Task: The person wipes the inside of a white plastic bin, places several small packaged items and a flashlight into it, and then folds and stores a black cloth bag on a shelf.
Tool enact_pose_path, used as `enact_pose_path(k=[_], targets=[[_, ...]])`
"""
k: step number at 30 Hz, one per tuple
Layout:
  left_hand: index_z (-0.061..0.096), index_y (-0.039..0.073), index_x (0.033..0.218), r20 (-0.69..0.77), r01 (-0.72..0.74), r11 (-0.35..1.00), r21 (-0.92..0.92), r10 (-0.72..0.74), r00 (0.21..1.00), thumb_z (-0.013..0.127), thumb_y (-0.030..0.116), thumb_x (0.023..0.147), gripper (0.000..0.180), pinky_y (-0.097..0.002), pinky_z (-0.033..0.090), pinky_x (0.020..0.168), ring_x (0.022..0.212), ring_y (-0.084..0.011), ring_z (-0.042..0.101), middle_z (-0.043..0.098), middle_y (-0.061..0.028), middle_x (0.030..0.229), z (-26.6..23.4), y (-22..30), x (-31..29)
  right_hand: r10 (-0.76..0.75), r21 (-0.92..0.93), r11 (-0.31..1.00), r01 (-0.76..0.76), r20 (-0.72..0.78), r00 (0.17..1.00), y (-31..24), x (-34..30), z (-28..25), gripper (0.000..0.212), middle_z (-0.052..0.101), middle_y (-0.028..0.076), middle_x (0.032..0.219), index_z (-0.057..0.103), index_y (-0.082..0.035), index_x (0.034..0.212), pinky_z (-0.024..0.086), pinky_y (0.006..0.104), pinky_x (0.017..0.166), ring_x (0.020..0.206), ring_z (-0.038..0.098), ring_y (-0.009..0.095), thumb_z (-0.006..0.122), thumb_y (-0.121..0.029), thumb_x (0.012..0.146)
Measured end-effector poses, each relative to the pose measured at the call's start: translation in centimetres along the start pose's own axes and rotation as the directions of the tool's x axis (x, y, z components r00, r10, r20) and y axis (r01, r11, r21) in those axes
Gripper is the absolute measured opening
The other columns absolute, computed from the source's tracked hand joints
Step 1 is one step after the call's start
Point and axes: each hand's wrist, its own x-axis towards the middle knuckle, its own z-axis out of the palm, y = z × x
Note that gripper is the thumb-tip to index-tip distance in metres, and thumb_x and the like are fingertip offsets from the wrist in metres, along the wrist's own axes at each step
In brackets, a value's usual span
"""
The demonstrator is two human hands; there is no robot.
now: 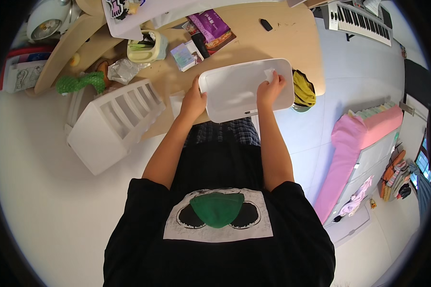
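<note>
A shallow white plastic bin (229, 91) with rounded corners is tilted toward me at the desk's near edge. My left hand (194, 102) grips its left rim, thumb on the inner side. Inside the bin, near its right end, my right hand (271, 89) pinches a small white tissue (269, 73) with fingers closed. A small dark mark shows on the bin's near wall. Just right of the bin, a yellow-green cloth (304, 90) hangs over a bowl-like container (300, 109), partly hidden.
A white slotted plastic rack (111, 126) stands left of my left arm. On the wooden desk (254, 43) lie a purple packet (209, 25), a small box (187, 55), a pale yellow holder (141, 54) and a black object (266, 25). A keyboard (361, 21) and pink-covered bed (342, 143) are right.
</note>
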Motion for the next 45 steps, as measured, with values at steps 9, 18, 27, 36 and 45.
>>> enact_pose_path(k=[9, 18, 27, 36, 45], targets=[[0.023, 0.013, 0.135, 0.098, 0.063, 0.983, -0.174, -0.046, 0.994, 0.054, 0.016, 0.083, 0.060, -0.0449, 0.047, 0.074, 0.081, -0.0393, 0.060, 0.062, -0.0224, 0.086, -0.3, 0.3, 0.1, -0.087, -0.362, 0.926, 0.104, 0.063, 0.994, -2.7, 1.6, -0.9, 0.023, 0.055, 0.013, 0.095, 0.060, -0.001, 0.100, 0.044, 0.0381, 0.078, 0.094, 0.051, 0.031, 0.051, -0.001, 0.078], [0.012, 0.017, 0.135, 0.213, 0.108, 0.933, -0.342, -0.035, 0.976, 0.047, 0.009, 0.088, 0.059, -0.0364, 0.048, 0.046, 0.049, -0.0259, 0.059, 0.061, -0.0219, 0.079, -1.1, 2.1, -0.6, -0.140, -0.052, 0.989, 0.142, 0.028, 0.990, -4.5, -1.2, 4.0, 0.018, 0.056, 0.015, 0.093, 0.058, 0.001, 0.098, 0.044, 0.0393, 0.071, 0.081, 0.052, 0.032, 0.048, -0.006, 0.085], [0.011, 0.016, 0.136, 0.222, 0.106, 0.949, -0.295, -0.040, 0.974, 0.045, 0.010, 0.088, 0.059, -0.0378, 0.047, 0.046, 0.048, -0.0263, 0.059, 0.061, -0.0205, 0.077, -0.9, 2.3, -0.6, -0.270, 0.109, 0.962, 0.250, 0.246, 0.931, -9.2, -7.7, 6.0, 0.020, 0.057, 0.011, 0.091, 0.061, -0.002, 0.093, 0.045, 0.0376, 0.074, 0.084, 0.053, 0.030, 0.048, -0.002, 0.078], [0.012, 0.016, 0.137, 0.034, -0.064, 0.980, -0.191, 0.071, 0.997, 0.045, 0.010, 0.086, 0.062, -0.0430, 0.049, 0.058, 0.062, -0.0340, 0.062, 0.061, -0.0249, 0.083, 0.8, -0.1, -0.1, -0.404, 0.103, 0.914, 0.391, 0.301, 0.864, -4.1, -0.9, 3.1, 0.019, 0.060, 0.008, 0.093, 0.064, -0.003, 0.085, 0.047, 0.0351, 0.076, 0.087, 0.055, 0.027, 0.051, -0.001, 0.071], [0.012, 0.021, 0.137, 0.157, 0.078, 0.944, -0.320, -0.028, 0.987, 0.044, 0.008, 0.085, 0.063, -0.0432, 0.050, 0.059, 0.064, -0.0356, 0.062, 0.059, -0.0260, 0.089, -0.4, 1.5, -0.5, -0.434, 0.104, 0.901, 0.421, 0.199, 0.879, -5.5, -3.1, 4.7, 0.015, 0.060, 0.006, 0.085, 0.065, -0.005, 0.078, 0.047, 0.0344, 0.073, 0.081, 0.056, 0.026, 0.055, 0.001, 0.070]])
